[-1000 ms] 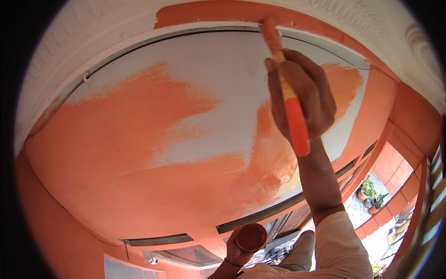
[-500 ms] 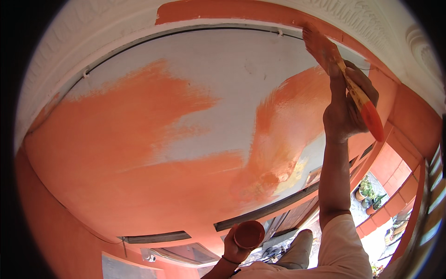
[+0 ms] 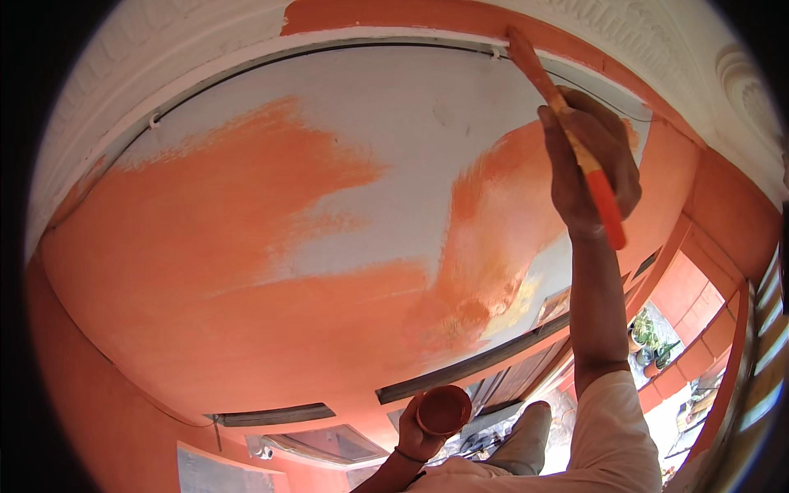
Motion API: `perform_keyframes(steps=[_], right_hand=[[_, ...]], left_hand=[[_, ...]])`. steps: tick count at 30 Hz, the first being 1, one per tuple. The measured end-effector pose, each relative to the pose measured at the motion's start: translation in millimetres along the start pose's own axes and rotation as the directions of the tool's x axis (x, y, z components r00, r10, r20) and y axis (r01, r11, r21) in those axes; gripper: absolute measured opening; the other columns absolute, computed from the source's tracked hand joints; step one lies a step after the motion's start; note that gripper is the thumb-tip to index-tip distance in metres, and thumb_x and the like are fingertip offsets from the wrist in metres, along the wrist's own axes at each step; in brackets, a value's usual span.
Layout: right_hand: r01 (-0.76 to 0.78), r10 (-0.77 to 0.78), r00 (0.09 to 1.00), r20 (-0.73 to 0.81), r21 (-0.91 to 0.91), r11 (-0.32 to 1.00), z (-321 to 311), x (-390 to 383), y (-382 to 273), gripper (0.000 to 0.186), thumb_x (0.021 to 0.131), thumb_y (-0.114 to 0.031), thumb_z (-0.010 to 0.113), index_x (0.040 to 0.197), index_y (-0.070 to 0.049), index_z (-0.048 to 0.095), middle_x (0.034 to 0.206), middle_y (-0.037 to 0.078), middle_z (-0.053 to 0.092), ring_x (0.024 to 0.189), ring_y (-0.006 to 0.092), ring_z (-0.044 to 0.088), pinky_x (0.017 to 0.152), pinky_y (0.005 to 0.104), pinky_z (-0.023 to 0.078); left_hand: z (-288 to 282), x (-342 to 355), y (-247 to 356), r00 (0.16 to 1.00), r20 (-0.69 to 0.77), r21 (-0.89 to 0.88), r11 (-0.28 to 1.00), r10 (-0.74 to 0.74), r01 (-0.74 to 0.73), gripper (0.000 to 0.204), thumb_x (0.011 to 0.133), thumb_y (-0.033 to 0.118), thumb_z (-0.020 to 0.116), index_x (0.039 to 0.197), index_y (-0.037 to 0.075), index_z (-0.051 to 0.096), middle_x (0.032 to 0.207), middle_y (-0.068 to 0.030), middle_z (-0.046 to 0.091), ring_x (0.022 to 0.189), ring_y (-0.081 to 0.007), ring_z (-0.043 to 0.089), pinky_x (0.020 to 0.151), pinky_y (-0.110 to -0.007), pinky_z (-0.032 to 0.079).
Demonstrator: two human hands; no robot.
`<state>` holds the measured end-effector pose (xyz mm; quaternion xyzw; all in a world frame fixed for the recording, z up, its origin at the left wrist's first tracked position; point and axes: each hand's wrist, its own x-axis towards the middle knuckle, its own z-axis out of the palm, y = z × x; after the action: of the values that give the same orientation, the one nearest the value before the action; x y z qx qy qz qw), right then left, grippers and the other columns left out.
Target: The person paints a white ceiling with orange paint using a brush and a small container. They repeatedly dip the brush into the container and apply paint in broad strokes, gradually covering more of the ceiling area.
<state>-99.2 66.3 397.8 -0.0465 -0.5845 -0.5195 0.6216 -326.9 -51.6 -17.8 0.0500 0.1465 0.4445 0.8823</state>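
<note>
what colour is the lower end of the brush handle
The handle's lower end is orange-red, best seen in the head view.

Pale grey wall (image 3: 362, 218) streaked orange, tan and red brush handle (image 3: 593, 176), reddish cup (image 3: 443, 411)

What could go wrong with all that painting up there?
The brush tip is close to the dark cable and the carved white moulding, so a slip might smear them. The left hand holds the cup with its open top showing, so a bump might spill what's inside. The right hand grips the handle below the bristles, so drips could perhaps run down onto it.
</note>
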Motion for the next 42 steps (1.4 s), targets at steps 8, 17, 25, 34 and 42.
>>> perform_keyframes(steps=[8, 17, 25, 34, 42], right_hand=[[0.039, -0.028, 0.994, 0.103, -0.099, 0.994, -11, -1, -8, 0.035, 0.086, 0.005, 0.085, 0.113, -0.005, 0.067, 0.11, 0.02, 0.077, 0.096, 0.0291, 0.078, 0.079, 0.0344, 0.063], [0.033, -0.033, 0.999, -0.003, -0.08, 0.996, -7, 8, -7, 0.033, 0.079, 0.007, 0.088, 0.107, -0.002, 0.072, 0.103, 0.016, 0.076, 0.086, 0.0258, 0.075, 0.068, 0.0314, 0.062], [-0.073, 0.072, 0.997, -0.026, -0.023, 0.997, -6, 6, -11, 0.029, 0.082, 0.005, 0.087, 0.106, -0.002, 0.073, 0.102, 0.015, 0.077, 0.085, 0.025, 0.076, 0.067, 0.0312, 0.062], [0.135, -0.125, 0.981, 0.15, -0.06, 0.989, 22, 19, -39, 0.034, 0.076, 0.004, 0.089, 0.106, -0.003, 0.075, 0.108, 0.019, 0.076, 0.093, 0.0297, 0.077, 0.076, 0.0344, 0.064], [0.233, -0.231, 0.972, -0.045, 0.057, 0.971, 60, 32, -62, 0.03, 0.068, -0.003, 0.081, 0.097, -0.003, 0.074, 0.103, 0.014, 0.073, 0.088, 0.0271, 0.073, 0.068, 0.0322, 0.059]], left_hand=[[-5, -7, 1, 1.0, 0.001, 0.017, 1.0, 0.008, -0.008, 0.048, 0.106, 0.056, 0.052, 0.135, 0.019, 0.064, 0.134, -0.0103, 0.068, 0.122, -0.0344, 0.065, 0.095, -0.056, 0.056], [2, -10, 1, 0.998, -0.034, 0.068, 0.997, 0.049, -0.047, 0.047, 0.106, 0.057, 0.052, 0.134, 0.02, 0.065, 0.134, -0.009, 0.068, 0.123, -0.0328, 0.064, 0.096, -0.057, 0.055], [1, -14, 2, 0.999, -0.017, 0.016, 0.999, 0.03, -0.03, 0.046, 0.107, 0.055, 0.051, 0.134, 0.02, 0.065, 0.135, -0.0087, 0.068, 0.124, -0.0334, 0.064, 0.096, -0.056, 0.055], [1, -9, 2, 0.999, 0.038, -0.03, 0.999, 0.02, -0.019, 0.048, 0.108, 0.055, 0.049, 0.136, 0.019, 0.063, 0.136, -0.0112, 0.067, 0.124, -0.0355, 0.064, 0.094, -0.057, 0.057], [-8, -9, 2, 0.999, 0.029, -0.049, 0.998, 0.041, -0.04, 0.049, 0.108, 0.055, 0.049, 0.137, 0.018, 0.063, 0.136, -0.0112, 0.067, 0.124, -0.0349, 0.065, 0.093, -0.056, 0.057]])
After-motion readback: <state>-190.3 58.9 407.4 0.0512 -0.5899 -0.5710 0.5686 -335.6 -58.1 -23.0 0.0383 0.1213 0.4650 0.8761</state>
